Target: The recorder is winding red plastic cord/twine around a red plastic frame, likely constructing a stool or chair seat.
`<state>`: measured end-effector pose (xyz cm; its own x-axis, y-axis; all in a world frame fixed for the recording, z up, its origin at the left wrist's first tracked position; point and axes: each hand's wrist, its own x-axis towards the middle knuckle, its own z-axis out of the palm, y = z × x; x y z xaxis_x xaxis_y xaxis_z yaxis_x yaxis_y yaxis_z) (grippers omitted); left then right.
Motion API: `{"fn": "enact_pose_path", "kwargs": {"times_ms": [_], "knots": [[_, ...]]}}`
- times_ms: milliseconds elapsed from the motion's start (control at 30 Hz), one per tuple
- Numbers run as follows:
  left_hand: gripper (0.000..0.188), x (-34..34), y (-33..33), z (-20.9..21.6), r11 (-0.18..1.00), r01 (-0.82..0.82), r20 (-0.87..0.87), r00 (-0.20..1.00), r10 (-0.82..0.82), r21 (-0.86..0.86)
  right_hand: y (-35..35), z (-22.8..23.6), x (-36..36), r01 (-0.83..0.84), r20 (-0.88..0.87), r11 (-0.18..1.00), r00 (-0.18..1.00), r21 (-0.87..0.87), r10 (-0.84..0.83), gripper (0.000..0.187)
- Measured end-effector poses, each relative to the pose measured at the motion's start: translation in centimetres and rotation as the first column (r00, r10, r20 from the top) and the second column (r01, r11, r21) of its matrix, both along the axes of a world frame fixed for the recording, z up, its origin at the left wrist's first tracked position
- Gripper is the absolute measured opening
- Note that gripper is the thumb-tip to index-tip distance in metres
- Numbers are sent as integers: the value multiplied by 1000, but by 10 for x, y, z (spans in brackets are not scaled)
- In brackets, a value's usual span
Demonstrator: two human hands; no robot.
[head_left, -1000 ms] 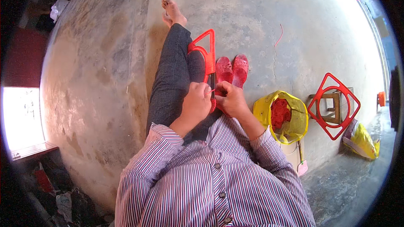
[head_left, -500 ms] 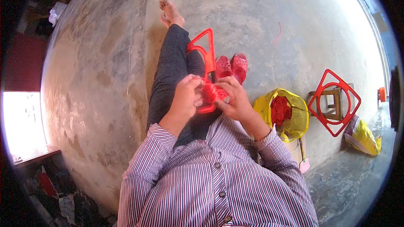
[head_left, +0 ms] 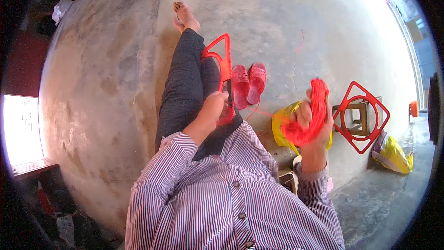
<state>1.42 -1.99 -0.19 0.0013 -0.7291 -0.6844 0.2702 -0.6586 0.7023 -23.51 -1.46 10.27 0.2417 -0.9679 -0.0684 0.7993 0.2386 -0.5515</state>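
Note:
A red plastic frame [head_left: 225, 68] lies across my lap, its near side partly wrapped in red cord. My left hand [head_left: 214, 108] is closed on the near part of this frame, beside a dark bar; its fingertips are partly hidden. Out to the right, my right hand [head_left: 304, 114] is wrapped round a loose bundle of red cord [head_left: 319, 104], blurred at its lower end. A thin red strand [head_left: 263, 112] runs from near the frame toward the bundle. Behind the right hand stands a yellow bag [head_left: 279, 132], mostly covered by the hand and cord.
Red slippers [head_left: 255, 82] rest on the concrete floor [head_left: 259, 14] beyond my lap. A second red frame [head_left: 348, 135] leans on a small wooden stool [head_left: 363, 115] at the right. Past it are a yellow-and-white sack [head_left: 393, 153] and an orange object [head_left: 413, 109].
My right hand has swung right and up with the cord bundle, away from my left hand. The strand is stretched out between them. My left hand has shifted onto the frame.

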Motion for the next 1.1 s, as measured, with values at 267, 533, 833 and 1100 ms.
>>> {"fn": "enact_pose_path", "kwargs": {"times_ms": [267, 533, 833, 1100], "knots": [[15, 6, 8, 8, 994, 111, 9, 994, -111, 22, 33, -7, -64, 265, -30, 963, 963, -50, -267, 38], [47, -25, 41, 79, 448, 644, 744, 664, 75, -620, 39, -59, 30, 48, -235, 964, 972, 262, 15, 49], [40, 10, 14, 93, 792, -247, -390, 921, 13, -558, 4, -62, 57, -329, -419, 916, 816, 232, 399, 48], [25, 48, -5, 64, 380, 924, 997, 10, 82, -40, -47, -94, 63, -392, -875, 914, 398, 108, 274, 37]]}}
